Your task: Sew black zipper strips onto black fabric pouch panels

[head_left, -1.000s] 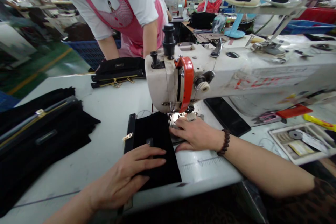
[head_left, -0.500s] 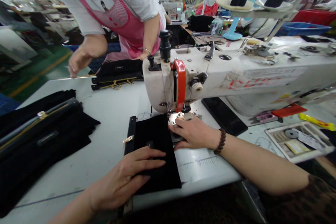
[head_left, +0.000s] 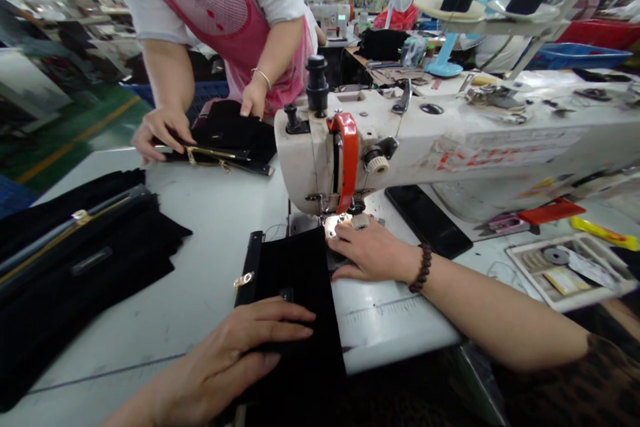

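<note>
Under my left hand [head_left: 250, 340] lies a black fabric purse panel [head_left: 300, 260] with a dark frame bar and a gold clasp [head_left: 244, 279] along its left side. The fingers of that hand are stretched out flat on the cloth. My right hand [head_left: 367, 250] rests beside the lit presser foot [head_left: 331, 223] of the sewing machine [head_left: 320, 153], at the panel's right edge. Its thumb and fingers are spread on the machine bed; the fingertips are partly hidden by the foot. A beaded bracelet [head_left: 421, 268] circles my right wrist.
A stack of black purse pieces [head_left: 90, 260] fills the table's left. Across the table a co-worker in a pink apron [head_left: 225, 13] handles black purses [head_left: 225, 137]. Right of the needle lie a phone [head_left: 427, 221], pink snips [head_left: 505, 223] and a bobbin tray [head_left: 570, 273].
The panel and my left hand have slid slightly toward me, away from the presser foot. My right hand has barely moved. The co-worker's hands have come down onto the purses and lifted them slightly.
</note>
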`<state>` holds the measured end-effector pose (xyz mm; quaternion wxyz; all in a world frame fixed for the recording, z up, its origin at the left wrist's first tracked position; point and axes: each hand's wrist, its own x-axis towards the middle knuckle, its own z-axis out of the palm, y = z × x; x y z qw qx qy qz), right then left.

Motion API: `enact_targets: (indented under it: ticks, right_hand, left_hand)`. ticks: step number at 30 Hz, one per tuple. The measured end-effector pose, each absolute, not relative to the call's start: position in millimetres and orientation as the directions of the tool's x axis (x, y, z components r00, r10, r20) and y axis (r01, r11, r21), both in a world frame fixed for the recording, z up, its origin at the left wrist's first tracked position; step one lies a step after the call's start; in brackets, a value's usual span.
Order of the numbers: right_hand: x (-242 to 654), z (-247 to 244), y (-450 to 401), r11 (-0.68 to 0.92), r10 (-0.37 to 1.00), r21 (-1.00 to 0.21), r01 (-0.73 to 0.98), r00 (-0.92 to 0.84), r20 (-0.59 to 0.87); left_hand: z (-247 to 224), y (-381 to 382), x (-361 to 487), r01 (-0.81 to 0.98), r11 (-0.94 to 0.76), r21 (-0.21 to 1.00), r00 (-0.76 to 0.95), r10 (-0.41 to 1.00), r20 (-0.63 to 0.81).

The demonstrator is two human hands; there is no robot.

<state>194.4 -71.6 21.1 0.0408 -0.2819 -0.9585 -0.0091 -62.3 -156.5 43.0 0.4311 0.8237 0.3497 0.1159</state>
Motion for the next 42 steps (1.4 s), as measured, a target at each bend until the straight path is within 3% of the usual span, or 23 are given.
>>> enact_targets:
  ticks: [5,8,12,16,22,25,30,36,42]
  right_hand:
    - [199.5,18.2,-72.2,0.897,0.427,0.003,0.441,-0.871,0.244]
    - [199.5,15.9,-72.7,0.883,0.462,-0.050,0.467,-0.844,0.273]
    - [192.6,14.6,-72.9,0.760,0.650,-0.202,0.618,-0.722,0.236]
    - [185.9,13.4,-73.3,0.669,0.729,-0.327,0.668,-0.674,0.114]
    - [185.5,16.0,-74.0,0.471,0.796,-0.698,0.540,-0.601,0.072]
    - [185.3,17.8,-74.4,0.339,0.814,-0.820,0.461,-0.580,0.010]
    - [183.8,15.4,-73.5,0.292,0.871,-0.847,0.444,-0.490,0.043]
    - [187.7,14.2,-71.1,0.289,0.844,-0.863,0.414,-0.535,0.026]
    - [185.9,13.5,-72.3,0.417,0.777,-0.805,0.422,-0.625,0.075]
  left_hand:
    - [40.8,-155.9,-63.9,0.478,-0.358,0.802,0.717,0.687,-0.120]
    - [40.0,-154.9,-67.7,0.467,-0.351,0.811,0.709,0.697,-0.107]
    - [40.1,-156.5,-72.7,0.460,-0.354,0.814,0.714,0.693,-0.102]
    - [42.0,-161.9,-71.2,0.409,-0.369,0.835,0.767,0.635,-0.095]
    - [40.7,-166.6,-68.3,0.370,-0.359,0.857,0.795,0.600,-0.092]
    - [42.0,-166.6,-66.3,0.372,-0.347,0.861,0.800,0.590,-0.108]
    - [47.0,-166.8,-57.6,0.346,-0.391,0.853,0.821,0.566,-0.075]
    - [46.7,-168.7,-54.0,0.345,-0.469,0.813,0.830,0.557,-0.031]
    - [46.8,-169.1,-53.7,0.346,-0.508,0.789,0.845,0.533,-0.027]
